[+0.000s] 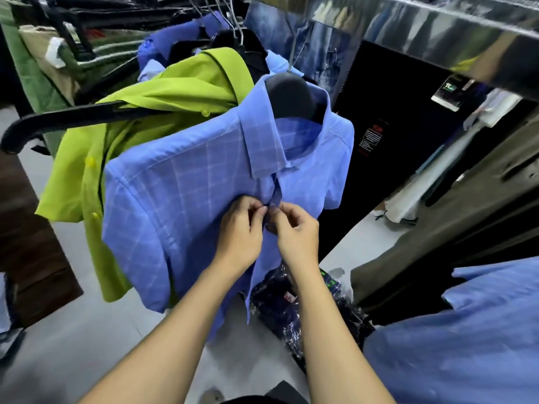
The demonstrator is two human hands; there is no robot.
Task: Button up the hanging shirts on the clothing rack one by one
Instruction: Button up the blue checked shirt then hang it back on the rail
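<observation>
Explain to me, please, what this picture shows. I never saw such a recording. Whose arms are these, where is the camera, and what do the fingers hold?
There is no machine here. A person wears one camera on the head, looking forward and down, so both arms are that person's own. The left hand and the right hand meet at the front opening of a blue checked shirt, which hangs on a dark hanger. Their fingers pinch the two front edges together; the button itself is hidden. Beside it hangs a lime green garment. Below, on the pale floor, lie dark packaged clothes.
</observation>
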